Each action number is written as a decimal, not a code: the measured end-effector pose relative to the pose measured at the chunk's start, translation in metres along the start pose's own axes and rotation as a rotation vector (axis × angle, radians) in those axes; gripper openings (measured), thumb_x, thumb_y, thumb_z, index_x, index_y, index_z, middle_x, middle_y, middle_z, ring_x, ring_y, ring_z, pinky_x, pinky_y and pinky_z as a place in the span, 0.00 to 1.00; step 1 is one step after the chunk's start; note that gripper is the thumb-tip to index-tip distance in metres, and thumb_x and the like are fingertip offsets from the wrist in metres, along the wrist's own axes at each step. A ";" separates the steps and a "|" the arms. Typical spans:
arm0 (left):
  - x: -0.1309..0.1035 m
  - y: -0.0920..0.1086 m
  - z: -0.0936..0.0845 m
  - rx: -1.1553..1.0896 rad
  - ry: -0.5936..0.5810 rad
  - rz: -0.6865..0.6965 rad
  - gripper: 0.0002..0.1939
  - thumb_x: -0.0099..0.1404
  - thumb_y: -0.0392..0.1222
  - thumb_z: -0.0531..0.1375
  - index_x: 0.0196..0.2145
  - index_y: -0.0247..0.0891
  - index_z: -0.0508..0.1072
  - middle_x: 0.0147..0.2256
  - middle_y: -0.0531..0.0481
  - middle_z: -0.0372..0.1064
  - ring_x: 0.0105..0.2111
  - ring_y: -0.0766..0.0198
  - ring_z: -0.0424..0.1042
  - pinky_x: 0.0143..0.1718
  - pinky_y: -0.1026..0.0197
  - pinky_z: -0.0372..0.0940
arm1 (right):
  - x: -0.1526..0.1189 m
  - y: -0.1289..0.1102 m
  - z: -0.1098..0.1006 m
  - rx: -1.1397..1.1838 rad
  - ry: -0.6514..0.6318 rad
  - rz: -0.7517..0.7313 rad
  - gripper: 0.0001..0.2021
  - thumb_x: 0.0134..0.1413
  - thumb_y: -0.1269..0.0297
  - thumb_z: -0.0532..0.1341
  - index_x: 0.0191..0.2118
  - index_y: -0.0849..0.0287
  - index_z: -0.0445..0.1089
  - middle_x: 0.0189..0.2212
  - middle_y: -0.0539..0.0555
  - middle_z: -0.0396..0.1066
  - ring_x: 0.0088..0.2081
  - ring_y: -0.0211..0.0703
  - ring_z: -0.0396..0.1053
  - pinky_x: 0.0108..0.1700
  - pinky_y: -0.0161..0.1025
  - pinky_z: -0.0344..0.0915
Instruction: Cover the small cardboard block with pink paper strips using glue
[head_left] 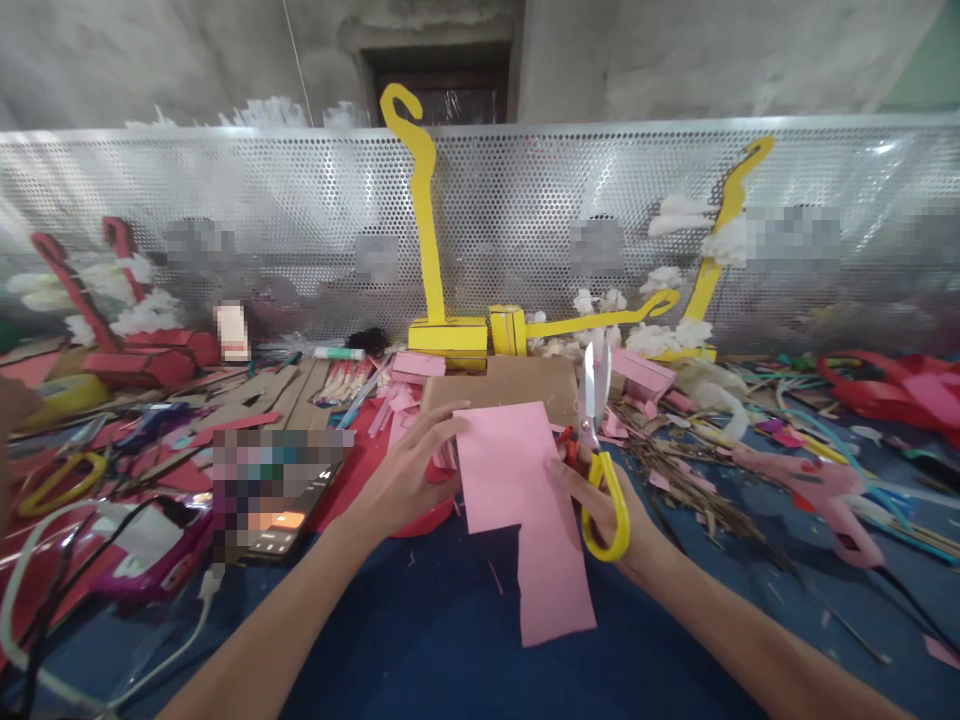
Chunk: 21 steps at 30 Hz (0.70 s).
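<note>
A pink L-shaped sheet of paper [504, 465] is held up over the blue table, its narrower part hanging down on the right. My left hand [412, 475] pinches the sheet at its upper left corner. At the right edge, my right hand [611, 520] has its fingertips on the paper and also holds scissors [595, 400]. The scissors' blades point up and stand slightly apart; one handle loop is yellow, and red shows beside it. Behind the sheet lies a piece of brown cardboard [532, 380].
Yellow hooked cardboard shapes [429, 240] stand by a perforated metal panel [300, 200]. A phone [300, 500] and cables lie left; a pink glue gun [832, 495], sticks [697, 490] and scraps lie right. Red hooked shapes [142, 360] stand far left.
</note>
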<state>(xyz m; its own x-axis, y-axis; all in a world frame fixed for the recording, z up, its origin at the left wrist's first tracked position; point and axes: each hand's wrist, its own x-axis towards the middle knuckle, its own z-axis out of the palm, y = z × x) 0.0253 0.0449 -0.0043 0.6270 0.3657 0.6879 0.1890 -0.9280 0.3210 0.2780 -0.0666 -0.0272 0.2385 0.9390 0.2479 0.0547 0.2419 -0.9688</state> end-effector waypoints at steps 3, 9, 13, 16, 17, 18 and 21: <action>0.000 0.002 -0.001 0.003 -0.003 -0.002 0.30 0.65 0.34 0.65 0.61 0.48 0.60 0.65 0.40 0.60 0.64 0.49 0.62 0.61 0.42 0.63 | 0.001 0.003 -0.002 0.010 0.020 0.009 0.18 0.54 0.46 0.69 0.38 0.56 0.72 0.35 0.53 0.75 0.35 0.47 0.72 0.37 0.41 0.69; -0.002 -0.008 -0.001 0.065 0.121 -0.102 0.38 0.64 0.37 0.66 0.66 0.49 0.55 0.64 0.41 0.61 0.64 0.47 0.61 0.63 0.41 0.60 | -0.004 -0.004 0.000 0.065 0.011 0.027 0.19 0.52 0.45 0.70 0.38 0.55 0.71 0.29 0.51 0.73 0.29 0.45 0.70 0.32 0.40 0.67; 0.001 -0.010 -0.008 0.151 0.167 -0.158 0.41 0.61 0.31 0.63 0.68 0.46 0.52 0.67 0.39 0.55 0.67 0.46 0.56 0.66 0.40 0.54 | -0.004 -0.006 0.000 0.073 0.039 0.029 0.19 0.51 0.47 0.71 0.38 0.56 0.69 0.30 0.50 0.72 0.30 0.44 0.69 0.32 0.39 0.66; 0.005 -0.002 -0.015 0.156 0.139 -0.145 0.38 0.58 0.28 0.59 0.66 0.41 0.56 0.64 0.38 0.57 0.66 0.46 0.55 0.66 0.40 0.53 | -0.002 -0.005 -0.002 0.060 0.052 0.007 0.19 0.53 0.47 0.70 0.39 0.56 0.69 0.30 0.50 0.71 0.31 0.43 0.69 0.33 0.38 0.66; 0.006 0.003 -0.017 0.146 0.163 -0.141 0.34 0.60 0.29 0.58 0.63 0.40 0.60 0.62 0.38 0.61 0.64 0.47 0.58 0.65 0.41 0.54 | -0.002 -0.005 -0.003 0.062 0.051 -0.003 0.19 0.53 0.47 0.70 0.38 0.56 0.69 0.30 0.50 0.71 0.30 0.43 0.68 0.32 0.39 0.66; 0.007 0.007 -0.018 0.135 0.195 -0.138 0.28 0.62 0.30 0.57 0.60 0.40 0.64 0.58 0.40 0.65 0.61 0.49 0.61 0.64 0.42 0.55 | -0.002 -0.004 -0.003 0.063 0.048 -0.012 0.19 0.53 0.46 0.70 0.39 0.56 0.69 0.30 0.50 0.71 0.30 0.42 0.68 0.33 0.39 0.66; 0.007 0.020 -0.015 0.100 0.211 -0.130 0.09 0.69 0.36 0.55 0.46 0.39 0.72 0.45 0.44 0.73 0.50 0.52 0.69 0.56 0.47 0.61 | -0.002 -0.005 -0.003 0.055 0.058 -0.029 0.20 0.52 0.45 0.70 0.39 0.56 0.71 0.29 0.51 0.73 0.30 0.44 0.70 0.34 0.41 0.68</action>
<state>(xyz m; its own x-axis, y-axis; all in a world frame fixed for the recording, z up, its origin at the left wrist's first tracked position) 0.0221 0.0305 0.0170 0.4228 0.4791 0.7692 0.3374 -0.8710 0.3570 0.2801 -0.0704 -0.0229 0.2938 0.9160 0.2733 0.0089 0.2833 -0.9590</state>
